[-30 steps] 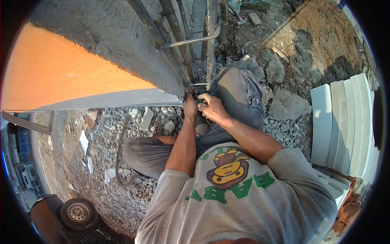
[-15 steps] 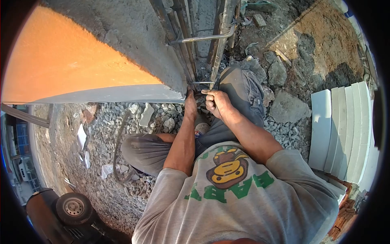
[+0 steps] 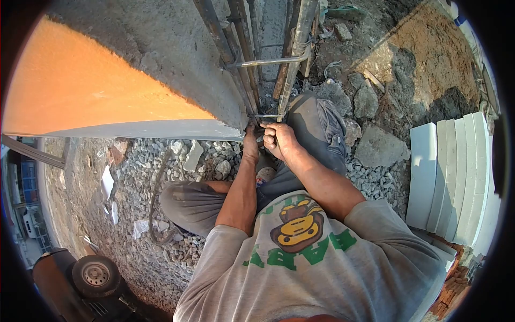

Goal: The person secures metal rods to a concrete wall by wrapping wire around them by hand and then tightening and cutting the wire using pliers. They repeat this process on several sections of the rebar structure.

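Note:
My left hand (image 3: pixel 250 144) reaches in at the foot of the steel rebar cage, beside the lower corner of the wall. Its fingertips are lost in shadow among the bars. Close against it, my right hand (image 3: pixel 280 140) has its fingers curled and the index finger pointing left toward the left hand. Whatever it pinches is too small or hidden to name. Just above both hands, a thin stirrup (image 3: pixel 267 115) crosses between the upright bars. A thicker stirrup (image 3: pixel 271 62) wraps the rebar (image 3: pixel 294 59) higher up, with tie wire around it.
On the left stands a rendered wall with an orange face (image 3: pixel 102 91). Gravel (image 3: pixel 155 161) and broken concrete (image 3: pixel 381 145) cover the ground by my bent legs. Stacked pale slabs (image 3: pixel 448 177) stand at right. A wheel (image 3: pixel 96 275) on a dark machine is at lower left.
Both hands stay at the base of the rebar. The right hand has shifted slightly left and down in the picture, closer to the left hand. The view has tilted slightly.

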{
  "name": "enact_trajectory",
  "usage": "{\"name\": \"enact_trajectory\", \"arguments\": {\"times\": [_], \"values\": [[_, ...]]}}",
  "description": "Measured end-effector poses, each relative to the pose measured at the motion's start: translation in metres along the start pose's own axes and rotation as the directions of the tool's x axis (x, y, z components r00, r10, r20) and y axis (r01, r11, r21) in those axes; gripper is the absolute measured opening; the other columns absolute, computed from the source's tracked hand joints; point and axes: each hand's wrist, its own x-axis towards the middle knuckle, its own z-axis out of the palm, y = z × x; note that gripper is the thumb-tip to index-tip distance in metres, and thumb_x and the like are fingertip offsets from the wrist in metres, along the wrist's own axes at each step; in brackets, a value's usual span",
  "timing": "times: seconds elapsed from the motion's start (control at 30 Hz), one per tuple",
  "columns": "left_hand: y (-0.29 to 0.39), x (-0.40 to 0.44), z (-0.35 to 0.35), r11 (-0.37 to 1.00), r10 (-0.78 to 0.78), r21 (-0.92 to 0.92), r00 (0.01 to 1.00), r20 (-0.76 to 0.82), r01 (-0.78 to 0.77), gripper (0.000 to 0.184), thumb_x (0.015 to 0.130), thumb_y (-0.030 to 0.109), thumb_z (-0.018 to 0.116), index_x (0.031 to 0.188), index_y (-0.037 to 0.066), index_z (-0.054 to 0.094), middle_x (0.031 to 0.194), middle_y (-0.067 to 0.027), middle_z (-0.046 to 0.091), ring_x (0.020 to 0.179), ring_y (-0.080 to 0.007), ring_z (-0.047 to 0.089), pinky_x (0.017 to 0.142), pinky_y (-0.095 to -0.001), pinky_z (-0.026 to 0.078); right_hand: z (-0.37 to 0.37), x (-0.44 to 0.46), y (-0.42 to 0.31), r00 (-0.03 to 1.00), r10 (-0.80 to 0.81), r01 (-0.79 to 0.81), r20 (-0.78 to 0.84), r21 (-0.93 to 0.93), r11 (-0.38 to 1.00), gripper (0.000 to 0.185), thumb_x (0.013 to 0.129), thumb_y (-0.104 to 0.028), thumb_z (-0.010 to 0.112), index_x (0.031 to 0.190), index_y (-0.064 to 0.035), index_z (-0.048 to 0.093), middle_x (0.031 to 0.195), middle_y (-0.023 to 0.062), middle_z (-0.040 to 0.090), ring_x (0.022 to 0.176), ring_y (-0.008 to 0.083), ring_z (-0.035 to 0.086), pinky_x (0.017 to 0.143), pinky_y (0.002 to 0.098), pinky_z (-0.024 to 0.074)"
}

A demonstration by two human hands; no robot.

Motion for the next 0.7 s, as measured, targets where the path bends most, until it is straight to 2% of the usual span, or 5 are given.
{"name": "enact_trajectory", "arguments": {"times": [0.23,0.33,0.43,0.57,0.7], "values": [[-0.02,0.02,-0.006,0.987,0.129,0.104,0.991,-0.039,-0.125,0.046,0.094,0.042,0.032,0.117,0.011,0.057,0.107,-0.006,0.061,0.097,-0.0181,0.057,0.077,-0.0366,0.048,0.003,-0.029,-0.013,0.996,-0.075,0.094,0.057,-0.561,0.823,0.021,0.092,-0.016,0.051,0.103,0.0023,0.054,0.065,0.0059,0.057,0.052,0.017,0.058,0.043,0.0299,0.0437],[-0.009,0.006,0.006,0.991,0.131,0.012,0.991,-0.029,-0.131,0.044,0.098,0.044,0.034,0.108,0.011,0.061,0.105,-0.004,0.06,0.092,-0.0176,0.057,0.075,-0.0337,0.049,-0.001,-0.057,-0.011,0.759,-0.472,0.364,0.448,-0.893,-0.263,0.025,0.086,-0.013,0.055,0.107,-0.0001,0.054,0.075,0.024,0.063,0.069,0.0376,0.064,0.063,0.0465,0.0508],[-0.006,0.004,0.006,0.992,0.099,0.073,0.995,-0.009,-0.098,0.047,0.096,0.043,0.03,0.122,0.012,0.053,0.114,-0.0053,0.057,0.101,-0.0218,0.056,0.081,-0.0399,0.049,-0.001,-0.079,-0.013,0.828,-0.415,0.242,0.376,-0.909,-0.34,0.025,0.083,-0.01,0.056,0.106,-0.0005,0.054,0.08,0.0269,0.063,0.077,0.0439,0.061,0.07,0.0504,0.0484],[-0.01,0.009,0.0,0.997,0.063,0.038,0.998,-0.004,-0.063,0.049,0.097,0.044,0.032,0.126,0.009,0.049,0.122,-0.0084,0.054,0.11,-0.026,0.053,0.086,-0.0447,0.048,-0.021,-0.044,-0.006,0.539,-0.6,0.611,0.591,-0.765,-0.204,0.018,0.089,-0.007,0.051,0.105,-0.0009,0.057,0.07,0.0177,0.06,0.054,0.0301,0.058,0.054,0.0386,0.0473],[-0.002,-0.004,0.005,0.995,0.068,0.067,0.998,0.012,-0.069,0.051,0.098,0.046,0.032,0.129,0.008,0.046,0.124,-0.01,0.052,0.112,-0.0268,0.052,0.088,-0.044,0.048,0.006,-0.054,-0.017,0.979,-0.19,0.201,0.069,-0.4,0.894,0.018,0.093,-0.009,0.046,0.105,-0.0001,0.057,0.059,-0.0033,0.042,0.039,0.0072,0.037,0.035,0.0225,0.0316]]}}
